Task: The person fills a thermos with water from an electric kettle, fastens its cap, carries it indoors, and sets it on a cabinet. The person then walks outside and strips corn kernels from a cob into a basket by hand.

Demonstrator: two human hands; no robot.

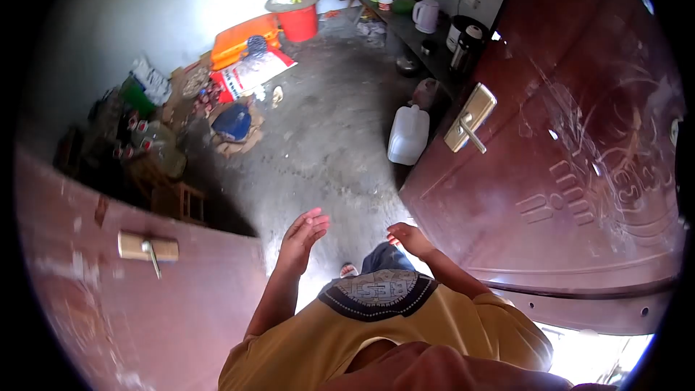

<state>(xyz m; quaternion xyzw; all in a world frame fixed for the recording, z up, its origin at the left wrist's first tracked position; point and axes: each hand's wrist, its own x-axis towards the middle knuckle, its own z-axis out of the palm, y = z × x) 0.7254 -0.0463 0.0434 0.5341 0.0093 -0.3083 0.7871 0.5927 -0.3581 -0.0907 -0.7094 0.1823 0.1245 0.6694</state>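
My left hand (305, 232) is raised in front of my body with its fingers stretched out, and nothing is in it. Lower and to the right, my right hand (410, 237) hangs in the air, its fingers loosely bent and apart, also holding nothing. Both hands are between two dark red door leaves. The left door (210, 275) has a brass-coloured handle plate (130, 246). On the right door (499, 195), a similar lever handle (470, 122) is farther from my right hand. Neither hand touches a door.
Grey concrete floor (326, 116) stretches ahead. A white plastic jug (408, 135) stands beside the right door. Along the right wall, a counter (409, 32) bears a kettle (426, 16) and pots. Leftward are a red bucket (298, 25), an orange case (242, 40), a blue bundle (232, 122) and bottles (148, 130).
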